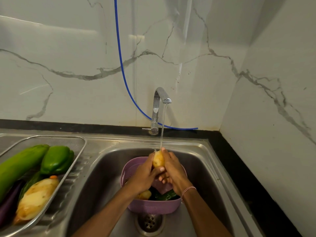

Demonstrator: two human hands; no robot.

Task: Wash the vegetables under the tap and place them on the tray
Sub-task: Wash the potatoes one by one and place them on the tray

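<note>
The person is holding a small yellow-skinned potato (158,160) upright under the thin stream of water (162,127) that is running from the curved chrome tap (159,106). The stream is landing at the potato's top end, where the right fingertips are. The left hand (145,171) is gripping the potato from its left side, and the right hand (172,170) is wrapping it from the right, so both hands are curling round it, their fingers meeting below it. All this is happening above a round mauve plastic basin (153,207) that is sitting in the stainless steel sink (102,177), just behind the drain (149,223).

So the washing step is in hand, and it is looking partly done. On the left, the metal mesh tray (82,142) is already carrying a long light green gourd (18,165), a green bell pepper (56,159), a pale yellow peeled vegetable (37,197), a purple aubergine (8,206) and a dark green cucumber (29,183) lying between them. In the basin, another yellow potato (144,194) and a dark green cucumber-like vegetable (167,196) are waiting, partly hidden by the forearms.

Next, the potato is probably needing a turn in the hands so the water is reaching its whole skin. Then it is calling for a carry leftward over the sink's rim to a free spot on the tray, likely its near or right part, with a firm grip, since the wet skin is apt to be slippery.
</note>
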